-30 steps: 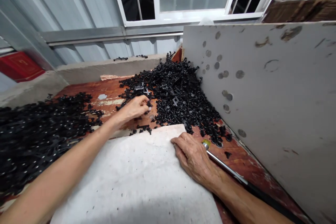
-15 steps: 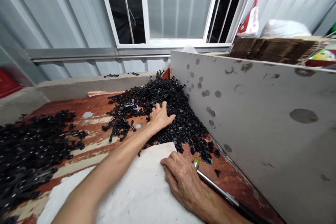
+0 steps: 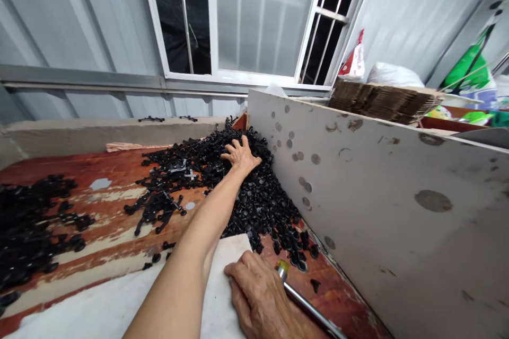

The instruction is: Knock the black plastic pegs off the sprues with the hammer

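The left hand (image 3: pixel 240 156), fingers spread over black plastic parts (image 3: pixel 254 209), could scatter some by dragging; the right hand (image 3: pixel 258 294) curls, grip unclear.

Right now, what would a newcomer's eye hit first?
The heap of small black parts against the stained grey board, with the left hand spread over its far end. Nearer, the right hand lies on the white cloth, a yellow-tipped hammer beside it. A second black pile sits at the picture's left edge.
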The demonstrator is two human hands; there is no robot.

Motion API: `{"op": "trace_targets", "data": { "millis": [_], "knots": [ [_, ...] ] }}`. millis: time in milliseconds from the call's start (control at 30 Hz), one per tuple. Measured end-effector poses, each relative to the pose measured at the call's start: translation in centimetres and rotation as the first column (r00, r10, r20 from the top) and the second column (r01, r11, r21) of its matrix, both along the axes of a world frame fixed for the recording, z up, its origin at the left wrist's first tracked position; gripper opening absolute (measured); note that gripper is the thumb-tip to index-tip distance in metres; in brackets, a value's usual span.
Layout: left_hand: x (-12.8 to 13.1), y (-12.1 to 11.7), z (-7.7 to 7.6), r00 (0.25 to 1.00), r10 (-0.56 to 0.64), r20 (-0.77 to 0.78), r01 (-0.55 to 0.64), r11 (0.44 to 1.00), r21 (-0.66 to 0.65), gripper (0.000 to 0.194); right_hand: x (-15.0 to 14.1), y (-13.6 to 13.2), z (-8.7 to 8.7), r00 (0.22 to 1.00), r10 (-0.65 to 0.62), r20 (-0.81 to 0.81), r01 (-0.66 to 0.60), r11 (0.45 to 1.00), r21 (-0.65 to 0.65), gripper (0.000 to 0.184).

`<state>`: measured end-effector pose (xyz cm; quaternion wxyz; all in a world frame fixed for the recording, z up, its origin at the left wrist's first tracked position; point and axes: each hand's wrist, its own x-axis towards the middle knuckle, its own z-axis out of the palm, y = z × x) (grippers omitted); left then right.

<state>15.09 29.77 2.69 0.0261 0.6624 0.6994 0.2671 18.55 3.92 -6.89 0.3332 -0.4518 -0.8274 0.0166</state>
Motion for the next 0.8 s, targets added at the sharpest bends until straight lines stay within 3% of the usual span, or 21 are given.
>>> {"op": "trace_targets", "data": {
  "millis": [133,400,700,800],
  "knots": [
    [-2.0,2.0,0.7,0.989,0.076,0.130,-0.074,0.997,-0.024,0.071,0.2,0.0,0.2,1.000,0.015,0.008,-0.015,1.000,0.009,0.025],
    [-7.7,3.5,1.5,0.990,0.056,0.130,-0.059,0.998,0.018,0.029,0.2,-0.2,0.2,1.000,0.003,-0.003,-0.003,1.000,-0.004,0.025],
    [-15.6,1.1,1.9,0.984,0.169,0.057,-0.172,0.984,0.044,0.027,0.4,-0.8,1.4,0.999,-0.007,0.032,0.011,0.991,-0.135,0.025],
    [-16.2,-1.1,1.2,0.970,0.242,0.016,-0.242,0.965,0.096,0.048,0.3,-0.7,1.3,0.999,-0.011,0.037,0.016,0.990,-0.139,0.024]
  ]
}}
